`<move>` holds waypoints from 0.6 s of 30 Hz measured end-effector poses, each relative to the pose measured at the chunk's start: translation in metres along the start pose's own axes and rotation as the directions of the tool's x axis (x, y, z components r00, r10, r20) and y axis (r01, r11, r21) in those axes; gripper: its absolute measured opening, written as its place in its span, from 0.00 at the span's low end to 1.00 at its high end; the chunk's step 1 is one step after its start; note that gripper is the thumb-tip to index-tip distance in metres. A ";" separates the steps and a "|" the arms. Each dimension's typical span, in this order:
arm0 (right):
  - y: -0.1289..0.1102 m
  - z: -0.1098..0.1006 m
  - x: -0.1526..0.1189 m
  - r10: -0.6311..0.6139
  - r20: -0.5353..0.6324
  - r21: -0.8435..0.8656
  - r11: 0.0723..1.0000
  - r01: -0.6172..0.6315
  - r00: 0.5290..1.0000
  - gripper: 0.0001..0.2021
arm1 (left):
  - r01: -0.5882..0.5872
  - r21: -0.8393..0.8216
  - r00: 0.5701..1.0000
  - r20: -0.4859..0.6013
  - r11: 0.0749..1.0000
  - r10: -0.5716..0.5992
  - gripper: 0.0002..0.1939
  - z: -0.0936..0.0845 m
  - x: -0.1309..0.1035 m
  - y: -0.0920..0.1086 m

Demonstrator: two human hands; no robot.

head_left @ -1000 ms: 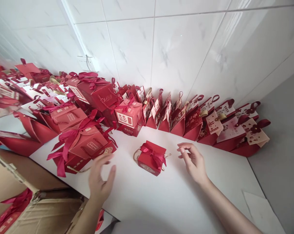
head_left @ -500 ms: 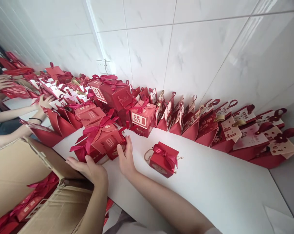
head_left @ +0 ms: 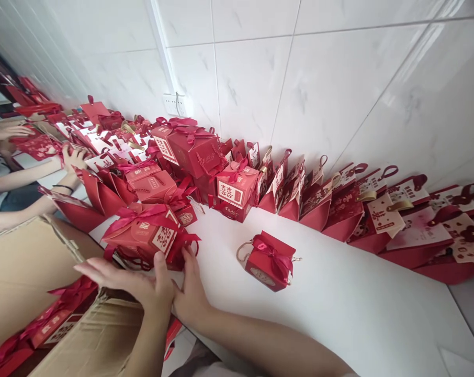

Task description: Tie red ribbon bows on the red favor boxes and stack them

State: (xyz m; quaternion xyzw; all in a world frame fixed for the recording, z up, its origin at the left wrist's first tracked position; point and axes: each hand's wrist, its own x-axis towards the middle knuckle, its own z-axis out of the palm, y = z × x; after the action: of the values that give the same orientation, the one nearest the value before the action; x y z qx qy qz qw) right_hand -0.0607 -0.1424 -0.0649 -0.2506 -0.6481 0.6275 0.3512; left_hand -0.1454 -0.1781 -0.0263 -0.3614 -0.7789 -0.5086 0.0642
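A red gift box [head_left: 137,233] with a satin bow and a white character panel stands at the table's left part. My left hand [head_left: 138,285] lies along its near side, fingers stretched and thumb raised against it. My right hand [head_left: 192,293] grips its right near corner, the fingertips partly hidden by the ribbon. The box is held between both hands. Whether the darker red part under it is its base or a second box, I cannot tell. A smaller red box [head_left: 270,262] with a bow and rope handles sits apart to the right.
Several bow-topped boxes [head_left: 185,149] are stacked behind my hands. A row of red gift bags [head_left: 342,207] lines the tiled wall. An open cardboard carton [head_left: 29,256] with red boxes inside stands at left. Beyond it are other people's hands [head_left: 74,157] among more bags.
The box between my hands has moved left and nearer to me and turned, so its white panel now shows. Both hands came with it, ending closer together. The view has shifted slightly left.
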 end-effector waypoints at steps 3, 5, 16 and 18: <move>0.001 0.004 0.001 -0.005 0.129 -0.002 1.000 0.005 0.992 0.37 | 0.031 0.044 0.994 -0.105 0.999 -0.026 0.47 0.002 0.002 0.015; 0.003 0.004 0.006 -0.048 0.192 0.003 0.999 0.048 0.980 0.36 | 0.009 0.120 0.977 -0.213 0.993 0.017 0.50 0.001 0.008 0.025; 0.015 0.053 0.071 -0.110 0.215 0.023 0.994 0.108 0.970 0.24 | -0.283 0.362 0.903 -0.210 0.888 0.374 0.56 -0.012 0.010 0.017; 0.015 0.057 0.084 -0.139 0.210 0.032 0.990 0.135 0.968 0.22 | -0.212 0.315 0.921 -0.251 0.925 0.297 0.52 -0.006 0.008 0.016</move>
State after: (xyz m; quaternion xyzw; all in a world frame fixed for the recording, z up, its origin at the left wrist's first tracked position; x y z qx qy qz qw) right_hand -0.1591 -0.1126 -0.0658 -0.1340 -0.6920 0.6305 0.3251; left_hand -0.1432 -0.1752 -0.0080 -0.3678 -0.7708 -0.4275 0.2962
